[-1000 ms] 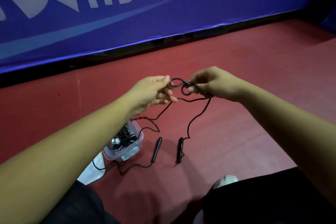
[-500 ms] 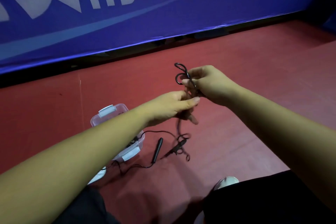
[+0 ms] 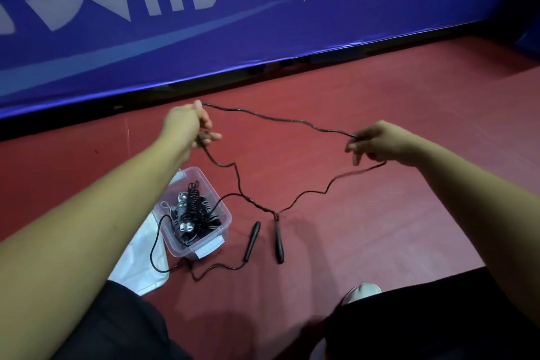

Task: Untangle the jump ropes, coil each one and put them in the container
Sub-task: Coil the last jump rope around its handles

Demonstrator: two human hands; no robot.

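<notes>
Left hand [image 3: 187, 123] and right hand [image 3: 380, 143] pinch a black jump rope [image 3: 280, 120] stretched above the floor [image 3: 380, 228], its handles [image 3: 279, 240] lying beside the container [image 3: 204, 245]; pulling wider could cinch the twist [image 3: 263, 207] near one handle.

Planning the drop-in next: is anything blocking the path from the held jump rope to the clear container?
Nothing visible blocks it. The container sits open on the floor, part full of coiled ropes. The jump rope itself has a slack loop lying across the container's opening.
</notes>
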